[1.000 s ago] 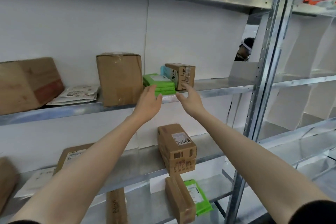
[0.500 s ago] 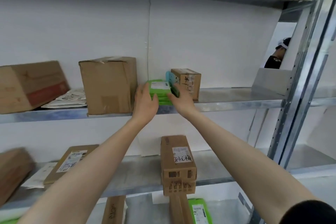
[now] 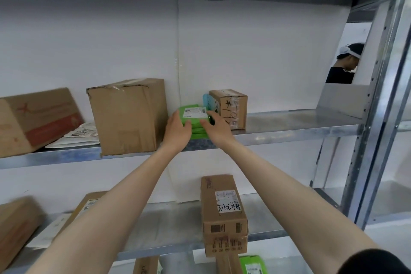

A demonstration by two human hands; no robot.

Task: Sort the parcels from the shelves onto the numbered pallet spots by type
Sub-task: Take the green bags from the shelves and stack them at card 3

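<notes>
Hands on both sides: the left hand (image 3: 178, 128) and the right hand (image 3: 216, 128) grip the green parcels (image 3: 193, 112).

I see each hand curled round one side of the pile. The green parcels lie flat at the front edge of the shelf (image 3: 289, 128), in the middle of the picture, straight ahead of both arms. They sit between the big brown box (image 3: 127, 115) on the left and the small brown box (image 3: 231, 107) just beside them on the right. No hand is nearer; both touch. I can't tell which side of the pile is the long one. I think the next move is a straight pull back toward me, so nothing bumps the small brown box.
</notes>
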